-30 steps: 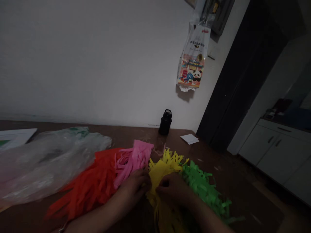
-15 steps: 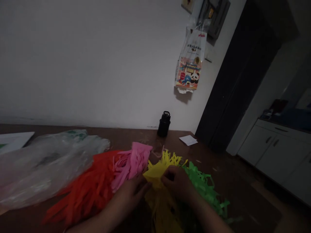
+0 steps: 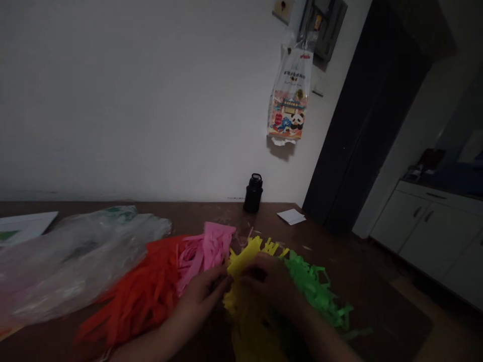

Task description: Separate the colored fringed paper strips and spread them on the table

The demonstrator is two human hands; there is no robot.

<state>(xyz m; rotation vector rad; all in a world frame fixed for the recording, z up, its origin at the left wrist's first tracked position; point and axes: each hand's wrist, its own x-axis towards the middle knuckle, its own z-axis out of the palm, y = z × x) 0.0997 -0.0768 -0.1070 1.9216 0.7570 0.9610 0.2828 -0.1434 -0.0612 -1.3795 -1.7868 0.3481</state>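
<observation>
Yellow fringed paper [image 3: 244,257], with an uncut band at its upper end, lies between my hands, its strips hanging toward me and spread behind. At its left edge my left hand [image 3: 207,290] is closed, thumb and fingers pinching the band. My right hand [image 3: 270,282] has its fingers curled on the band from the right; the fingertips are partly in shadow. Pink fringed paper [image 3: 212,244] and red fringed paper [image 3: 145,291] lie left of the yellow. Green fringed paper [image 3: 316,285] lies to the right, partly behind my right forearm.
A crumpled clear plastic bag [image 3: 101,251] covers the table's left side, near a white sheet [image 3: 30,226]. By the wall stand a black bottle [image 3: 253,193] and white paper pieces [image 3: 291,216]. A printed bag [image 3: 290,100] hangs above. White cabinets [image 3: 415,216] stand at right.
The yellow band has turned from lying broad and flat to a narrower, upward-slanting shape between my hands. My view has shifted slightly.
</observation>
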